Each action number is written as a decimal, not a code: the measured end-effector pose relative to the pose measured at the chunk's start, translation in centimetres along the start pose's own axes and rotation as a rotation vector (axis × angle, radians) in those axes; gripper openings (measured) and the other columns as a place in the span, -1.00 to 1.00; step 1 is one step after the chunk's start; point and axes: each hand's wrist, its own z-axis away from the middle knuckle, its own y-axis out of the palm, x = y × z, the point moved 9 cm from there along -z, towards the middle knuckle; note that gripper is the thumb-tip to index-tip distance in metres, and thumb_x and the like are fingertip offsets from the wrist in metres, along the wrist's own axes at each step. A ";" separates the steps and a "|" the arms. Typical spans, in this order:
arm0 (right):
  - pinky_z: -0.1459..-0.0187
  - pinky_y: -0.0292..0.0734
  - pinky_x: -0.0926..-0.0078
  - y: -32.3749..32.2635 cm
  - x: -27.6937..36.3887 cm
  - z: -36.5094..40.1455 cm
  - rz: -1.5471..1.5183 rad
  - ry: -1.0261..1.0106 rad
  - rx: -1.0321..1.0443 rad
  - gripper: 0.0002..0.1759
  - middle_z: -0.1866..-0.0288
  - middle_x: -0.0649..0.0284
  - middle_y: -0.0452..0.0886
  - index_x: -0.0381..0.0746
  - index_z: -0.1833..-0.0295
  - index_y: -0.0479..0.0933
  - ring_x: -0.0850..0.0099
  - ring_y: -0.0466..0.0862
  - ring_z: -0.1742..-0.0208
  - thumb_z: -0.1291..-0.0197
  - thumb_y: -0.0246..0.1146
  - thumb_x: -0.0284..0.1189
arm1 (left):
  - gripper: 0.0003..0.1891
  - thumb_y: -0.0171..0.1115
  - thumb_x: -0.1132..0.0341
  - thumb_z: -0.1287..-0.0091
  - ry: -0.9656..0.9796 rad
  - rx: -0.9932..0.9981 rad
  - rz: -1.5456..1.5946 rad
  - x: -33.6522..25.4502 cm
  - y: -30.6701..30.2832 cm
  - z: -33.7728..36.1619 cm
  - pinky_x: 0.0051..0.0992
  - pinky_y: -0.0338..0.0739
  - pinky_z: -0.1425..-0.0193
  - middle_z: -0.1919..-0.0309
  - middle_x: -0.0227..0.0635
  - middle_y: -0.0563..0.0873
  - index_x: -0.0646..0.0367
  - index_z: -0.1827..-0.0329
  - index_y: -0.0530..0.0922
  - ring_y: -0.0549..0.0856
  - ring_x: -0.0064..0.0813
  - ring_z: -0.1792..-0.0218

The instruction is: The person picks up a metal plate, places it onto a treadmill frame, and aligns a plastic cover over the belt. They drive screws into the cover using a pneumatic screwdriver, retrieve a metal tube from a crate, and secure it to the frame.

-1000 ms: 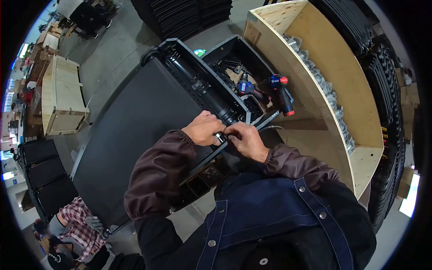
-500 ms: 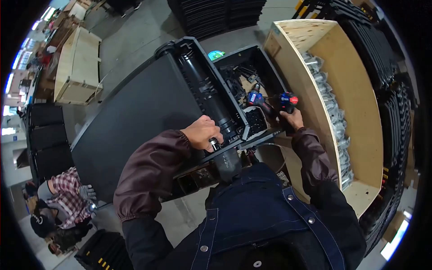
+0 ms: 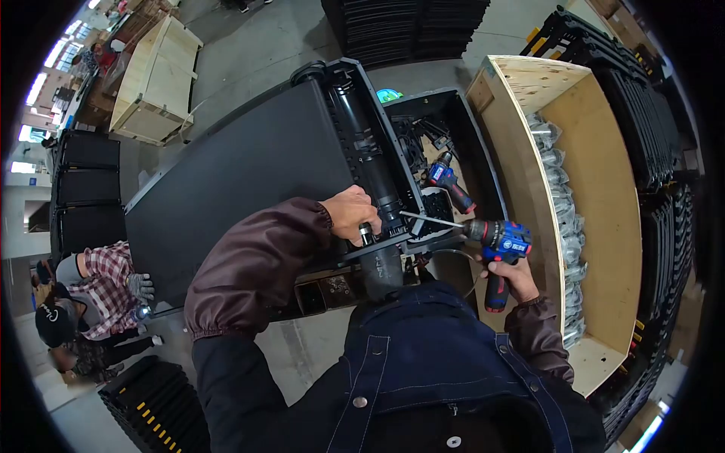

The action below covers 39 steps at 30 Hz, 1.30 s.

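My right hand [image 3: 519, 278] is closed around the grip of a blue and black cordless drill [image 3: 507, 240]. Its long thin bit points left, with the tip near the corner of a black frame [image 3: 385, 136]. My left hand [image 3: 352, 214] is closed at the near end of that frame, over a short black cylindrical piece with a silver collar [image 3: 366, 232]; most of the piece is hidden by the fingers. Inside the frame runs a glossy black tube [image 3: 370, 170], beside a wide black panel [image 3: 249, 174]. A second blue drill [image 3: 445, 181] lies in a black tray [image 3: 489, 162].
Small black parts fill a container [image 3: 436, 208] in the tray. To the right stands a plywood crate [image 3: 521, 170] holding several plastic-wrapped pieces [image 3: 563, 204]. Another person's gloved hand [image 3: 140, 287] is at the panel's left end. Black stacks [image 3: 408, 30] stand behind.
My right hand has brought the drill out of the tray area, towards my body, and its bit now points left. My left hand keeps its place on the frame. The view has shifted slightly.
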 end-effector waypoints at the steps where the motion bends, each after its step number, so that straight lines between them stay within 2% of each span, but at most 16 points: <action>1: 0.15 0.75 0.38 1.1 -0.2 0.1 0.019 0.011 0.033 -0.36 0.02 0.00 0.73 -0.31 -0.36 0.42 0.34 0.77 0.24 -0.13 0.41 -0.58 | -0.55 0.57 0.22 0.03 -0.010 0.009 -0.001 0.0 0.0 0.0 -0.23 0.18 -0.38 0.17 -0.47 0.73 -0.06 -0.01 0.76 0.59 -0.29 -0.06; 4: 0.16 0.75 0.38 2.5 -1.2 -1.0 0.113 0.054 0.167 -0.36 0.04 -0.02 0.73 -0.32 -0.36 0.41 0.34 0.76 0.28 -0.14 0.40 -0.57 | -0.53 0.56 0.18 0.07 -0.008 -0.006 0.000 0.3 0.2 0.0 -0.27 0.20 -0.36 0.18 -0.44 0.77 -0.06 0.00 0.77 0.61 -0.30 -0.04; 5: 0.17 0.75 0.39 2.6 -1.2 -1.1 0.083 0.049 0.146 -0.37 0.05 -0.03 0.74 -0.33 -0.36 0.41 0.35 0.76 0.29 -0.14 0.39 -0.56 | -0.51 0.56 0.14 0.11 0.007 -0.031 0.001 0.2 -0.1 0.0 -0.31 0.22 -0.34 0.19 -0.41 0.80 -0.06 0.01 0.79 0.62 -0.32 -0.01; 15: 0.17 0.74 0.40 2.1 -1.5 -1.9 0.081 0.239 0.163 -0.39 0.05 -0.01 0.75 -0.35 -0.33 0.41 0.37 0.75 0.30 -0.15 0.39 -0.54 | -0.52 0.53 0.18 0.10 0.000 -0.020 -0.004 0.1 0.1 0.0 -0.32 0.21 -0.36 0.21 -0.41 0.80 -0.04 0.01 0.78 0.63 -0.34 0.00; 18: 0.17 0.72 0.41 1.9 -0.8 -2.7 0.170 0.222 0.189 -0.48 0.09 0.05 0.76 -0.35 -0.24 0.49 0.38 0.74 0.32 -0.14 0.39 -0.53 | -0.51 0.53 0.20 0.10 -0.024 -0.009 0.004 -0.2 -0.2 -0.1 -0.31 0.20 -0.38 0.18 -0.43 0.81 -0.05 -0.01 0.77 0.63 -0.34 0.00; 20: 0.20 0.67 0.44 1.2 -0.8 -4.0 0.240 0.253 0.215 -0.61 0.16 0.13 0.75 -0.34 -0.08 0.59 0.39 0.71 0.35 -0.11 0.40 -0.51 | -0.51 0.53 0.29 0.04 -0.042 0.015 0.059 -0.4 -0.3 0.1 -0.29 0.16 -0.36 0.10 -0.47 0.80 -0.06 -0.06 0.74 0.57 -0.33 -0.04; 21: 0.24 0.61 0.46 1.4 -0.4 -4.4 0.175 0.275 0.203 -0.69 0.23 0.19 0.73 -0.34 0.05 0.64 0.41 0.69 0.37 -0.07 0.41 -0.49 | -0.51 0.53 0.29 0.04 -0.045 0.015 0.066 -0.5 -0.2 0.0 -0.29 0.16 -0.36 0.10 -0.47 0.80 -0.06 -0.06 0.74 0.57 -0.33 -0.04; 23: 0.26 0.59 0.47 1.5 0.2 -5.1 0.187 0.338 0.226 -0.69 0.26 0.20 0.72 -0.33 0.06 0.64 0.42 0.67 0.39 -0.05 0.41 -0.47 | -0.50 0.52 0.31 0.03 -0.038 0.043 0.048 -0.3 -0.1 -0.1 -0.29 0.16 -0.36 0.08 -0.47 0.81 -0.06 -0.08 0.73 0.56 -0.32 -0.04; 30: 0.25 0.60 0.48 2.6 2.6 -6.1 0.309 0.318 0.222 -0.69 0.29 0.21 0.72 -0.29 0.09 0.64 0.43 0.68 0.38 -0.01 0.48 -0.49 | -0.45 0.51 0.27 0.04 -0.044 0.034 0.023 0.1 0.0 -0.2 -0.31 0.19 -0.37 0.06 -0.49 0.82 -0.11 -0.13 0.73 0.60 -0.34 -0.07; 39: 0.27 0.61 0.48 2.0 1.3 -7.4 0.260 0.311 0.255 -0.64 0.27 0.20 0.72 -0.30 0.03 0.61 0.43 0.69 0.38 -0.03 0.48 -0.50 | -0.51 0.51 0.30 -0.03 -0.065 0.097 -0.035 -0.4 0.6 0.0 -0.26 0.18 -0.37 0.06 -0.41 0.80 -0.06 -0.12 0.74 0.56 -0.28 -0.09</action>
